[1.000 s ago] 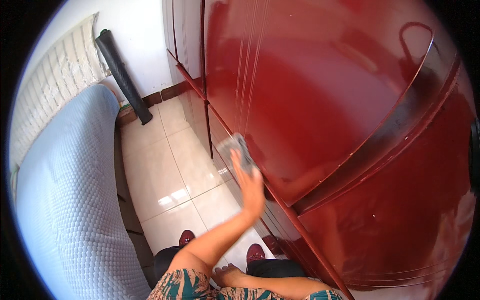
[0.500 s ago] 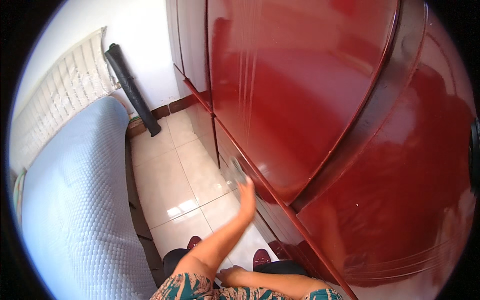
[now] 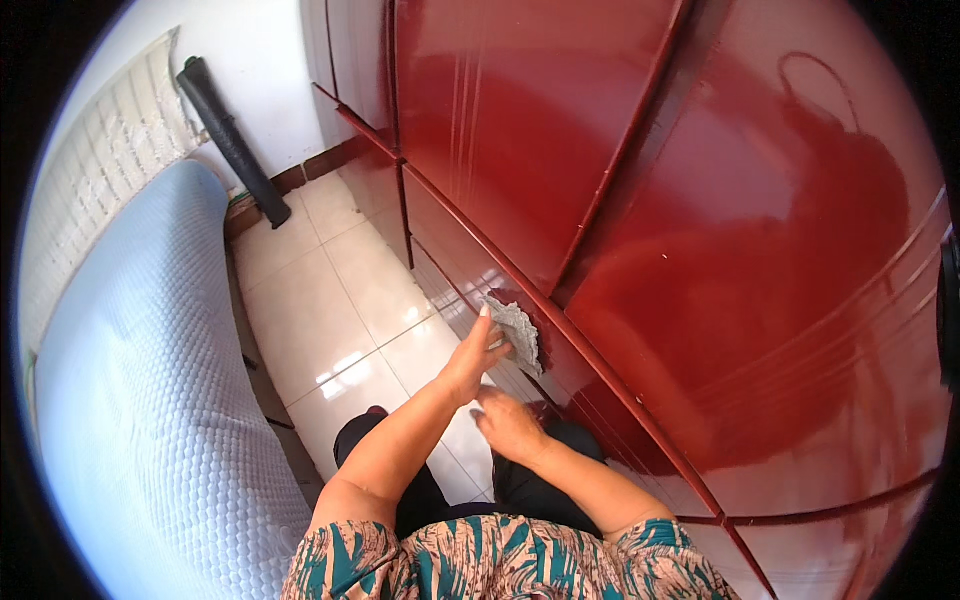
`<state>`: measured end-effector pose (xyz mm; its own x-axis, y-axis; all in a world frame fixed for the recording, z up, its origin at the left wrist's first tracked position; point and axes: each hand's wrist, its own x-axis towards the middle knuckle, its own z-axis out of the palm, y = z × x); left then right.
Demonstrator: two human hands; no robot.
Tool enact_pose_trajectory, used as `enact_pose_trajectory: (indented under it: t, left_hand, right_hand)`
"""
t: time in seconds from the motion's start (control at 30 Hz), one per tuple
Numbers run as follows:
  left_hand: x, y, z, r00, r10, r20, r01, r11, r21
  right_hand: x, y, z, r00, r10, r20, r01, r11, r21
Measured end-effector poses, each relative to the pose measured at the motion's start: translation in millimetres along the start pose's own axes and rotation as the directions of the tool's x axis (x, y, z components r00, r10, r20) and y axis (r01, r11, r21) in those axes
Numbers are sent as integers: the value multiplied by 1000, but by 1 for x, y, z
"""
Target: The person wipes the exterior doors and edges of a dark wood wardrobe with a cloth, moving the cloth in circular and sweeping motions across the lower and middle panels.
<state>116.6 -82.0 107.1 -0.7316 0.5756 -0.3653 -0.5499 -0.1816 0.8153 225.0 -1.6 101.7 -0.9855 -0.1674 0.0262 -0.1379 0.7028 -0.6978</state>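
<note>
A grey, ragged-edged cloth [image 3: 517, 336] lies against the lower front of a glossy dark-red cabinet [image 3: 530, 130], just below its raised ledge. My left hand [image 3: 474, 358] has hold of the cloth, thumb upward and the other fingers partly behind it. Close below, my right hand [image 3: 510, 425] hovers over my lap with loosely bent fingers; nothing shows in it, and it seems apart from the cloth.
Along the left runs a bed with a pale-blue quilted cover [image 3: 150, 350]. A black rolled tube [image 3: 235, 145] leans on the white wall behind it. Pale tiles [image 3: 300, 300] floor the gap. The cabinet's long ledge [image 3: 590, 345] juts out beside my hands.
My view has shifted, showing more of the cabinet's right side. The left hand with the cloth has moved along the lower front, and my right hand has risen from my lap towards it.
</note>
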Motion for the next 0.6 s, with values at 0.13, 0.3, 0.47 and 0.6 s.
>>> enact_pose_trajectory:
  t: [0.13, 0.3, 0.47, 0.6]
  left_hand:
    - [-9, 3, -5, 998, 43, 39, -47, 993, 104]
    - [0, -5, -7, 997, 75, 1, -75, 996, -40]
    - [16, -16, -16, 989, 81, -123, -99, 984, -147]
    - [23, -14, -10, 991, 71, -114, -91, 981, -174]
  right_hand:
    - [-7, -21, -28, 947, -259, -191, 178, 916, -359]
    - [22, -13, -34, 910, -413, -36, 202, 518, -831]
    - [56, 7, -25, 957, -69, 281, 287, 97, -953]
    - [70, 27, -32, 957, 28, 289, 290, -42, -956]
